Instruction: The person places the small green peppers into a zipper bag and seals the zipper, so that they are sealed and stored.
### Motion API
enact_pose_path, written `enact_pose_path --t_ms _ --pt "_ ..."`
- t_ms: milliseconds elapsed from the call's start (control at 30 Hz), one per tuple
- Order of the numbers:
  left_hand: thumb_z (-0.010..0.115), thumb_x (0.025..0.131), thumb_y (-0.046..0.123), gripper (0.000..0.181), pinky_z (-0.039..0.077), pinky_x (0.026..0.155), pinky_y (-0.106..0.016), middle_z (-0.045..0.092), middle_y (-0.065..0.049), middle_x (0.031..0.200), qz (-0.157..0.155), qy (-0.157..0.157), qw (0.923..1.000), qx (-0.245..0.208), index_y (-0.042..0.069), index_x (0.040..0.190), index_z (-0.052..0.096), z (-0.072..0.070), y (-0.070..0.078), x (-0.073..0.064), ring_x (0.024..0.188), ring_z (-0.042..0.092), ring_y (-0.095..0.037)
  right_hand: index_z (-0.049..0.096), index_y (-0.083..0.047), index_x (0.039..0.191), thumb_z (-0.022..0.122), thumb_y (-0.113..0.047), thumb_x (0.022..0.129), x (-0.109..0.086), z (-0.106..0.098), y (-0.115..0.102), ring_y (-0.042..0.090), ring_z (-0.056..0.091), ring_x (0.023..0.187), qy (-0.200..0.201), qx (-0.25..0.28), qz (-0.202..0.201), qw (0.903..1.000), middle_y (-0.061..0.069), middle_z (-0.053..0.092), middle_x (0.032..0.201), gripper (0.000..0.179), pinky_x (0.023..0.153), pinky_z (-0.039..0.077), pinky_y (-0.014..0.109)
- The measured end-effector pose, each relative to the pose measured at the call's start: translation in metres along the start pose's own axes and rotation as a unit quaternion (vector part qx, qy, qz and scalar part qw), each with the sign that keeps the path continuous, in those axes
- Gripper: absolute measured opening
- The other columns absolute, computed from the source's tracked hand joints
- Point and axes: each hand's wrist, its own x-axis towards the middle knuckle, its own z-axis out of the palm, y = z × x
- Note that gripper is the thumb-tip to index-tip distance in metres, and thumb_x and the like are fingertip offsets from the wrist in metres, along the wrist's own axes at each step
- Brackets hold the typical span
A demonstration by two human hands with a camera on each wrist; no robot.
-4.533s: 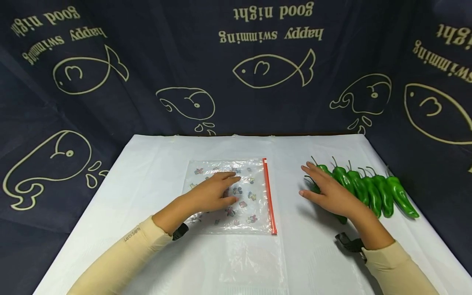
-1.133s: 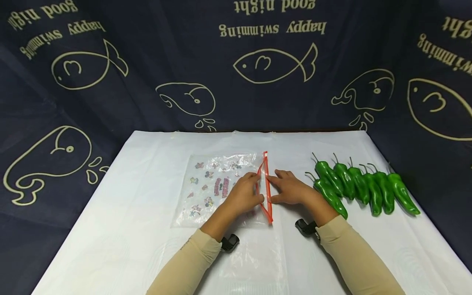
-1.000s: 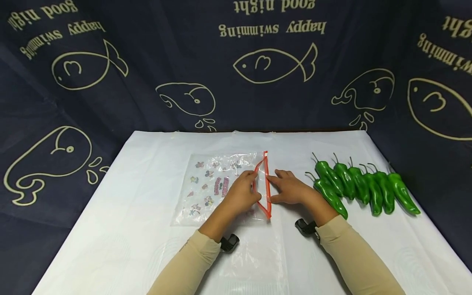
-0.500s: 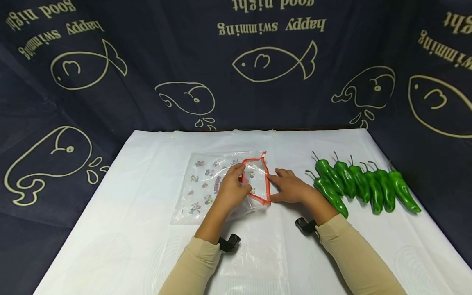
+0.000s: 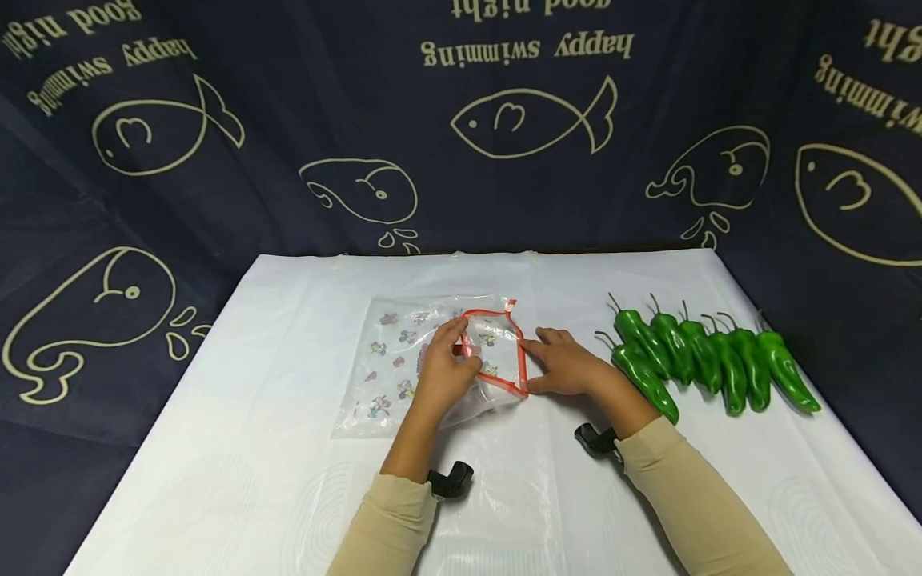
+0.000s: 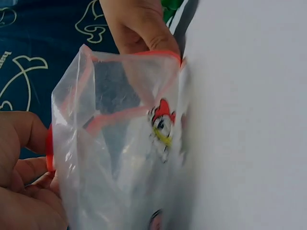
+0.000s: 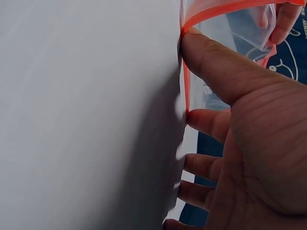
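Note:
A clear plastic zipper bag point(image 5: 392, 360) printed with small cartoon figures lies on the white table, its red-edged mouth facing right and spread wide. My left hand point(image 5: 442, 372) pinches the upper red edge between thumb and fingers, holding it raised and drawn back to the left. In the left wrist view the bag's film point(image 6: 115, 167) stands up off the table. My right hand point(image 5: 569, 366) rests at the mouth's lower edge with fingers extended. The right wrist view shows its thumb point(image 7: 206, 55) pressing the red strip against the table, other fingertips touching down. Nothing is visible inside the bag.
Several green peppers point(image 5: 675, 348) lie in a slanting row right of my right hand, the nearest pepper point(image 5: 644, 384) close to that wrist. A dark cloth with fish drawings point(image 5: 533, 124) hangs behind the table point(image 5: 238, 384).
From hovering apart, both hands came to the bag's red edge. My left hand then pulled the upper edge leftward and up, widening the mouth. The right hand stayed put over the last second.

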Motion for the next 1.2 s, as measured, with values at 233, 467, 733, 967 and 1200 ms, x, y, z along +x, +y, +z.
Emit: enact_pose_path --t_ms 233,467,733,967,1200 --pt "0.059 0.075 -0.009 0.069 0.052 0.084 -0.028 0.046 -0.008 0.146 -0.026 0.030 0.9970 -0.066 -0.002 0.143 0.050 0.005 -0.001 -0.003 0.105 0.059 -0.026 0.045 -0.006 0.149 0.077 -0.041 0.082 0.000 0.000 0.000 0.050 0.028 0.137 0.003 0.002 -0.003 1.0000 0.032 0.032 0.150 0.082 0.108 0.031 0.062" --pt "0.058 0.078 -0.011 0.066 0.052 0.067 -0.018 0.047 -0.006 0.146 -0.056 0.056 0.9864 -0.144 0.003 0.143 0.052 0.006 -0.001 -0.006 0.098 0.062 -0.021 0.043 -0.007 0.150 0.077 -0.039 0.083 0.000 0.000 0.001 0.050 0.027 0.137 -0.002 -0.002 0.000 1.0000 0.032 0.030 0.151 0.082 0.108 0.031 0.062" --pt "0.053 0.081 -0.014 0.065 0.053 0.066 -0.018 0.045 -0.006 0.148 -0.081 0.067 0.9709 -0.215 0.004 0.143 0.052 0.003 -0.003 -0.008 0.104 0.066 -0.025 0.042 -0.008 0.151 0.076 -0.041 0.083 -0.001 -0.001 0.000 0.049 0.026 0.138 -0.005 0.000 0.004 1.0000 0.031 0.029 0.152 0.083 0.108 0.031 0.063" --pt "0.052 0.085 -0.012 0.061 0.052 0.067 -0.017 0.043 -0.006 0.150 -0.106 0.084 0.9536 -0.269 0.005 0.144 0.051 0.003 -0.004 -0.011 0.102 0.065 -0.019 0.041 -0.010 0.152 0.076 -0.043 0.084 0.001 0.001 0.001 0.048 0.025 0.139 -0.013 -0.006 0.014 0.9998 0.030 0.028 0.153 0.083 0.108 0.031 0.062" --pt "0.050 0.084 -0.014 0.064 0.051 0.067 -0.017 0.039 -0.006 0.152 -0.101 0.096 0.9447 -0.297 0.005 0.145 0.050 0.007 -0.008 -0.015 0.103 0.065 -0.019 0.040 -0.011 0.153 0.076 -0.044 0.083 0.002 0.002 0.000 0.047 0.025 0.139 -0.016 -0.008 0.020 0.9996 0.029 0.029 0.153 0.084 0.109 0.030 0.062"
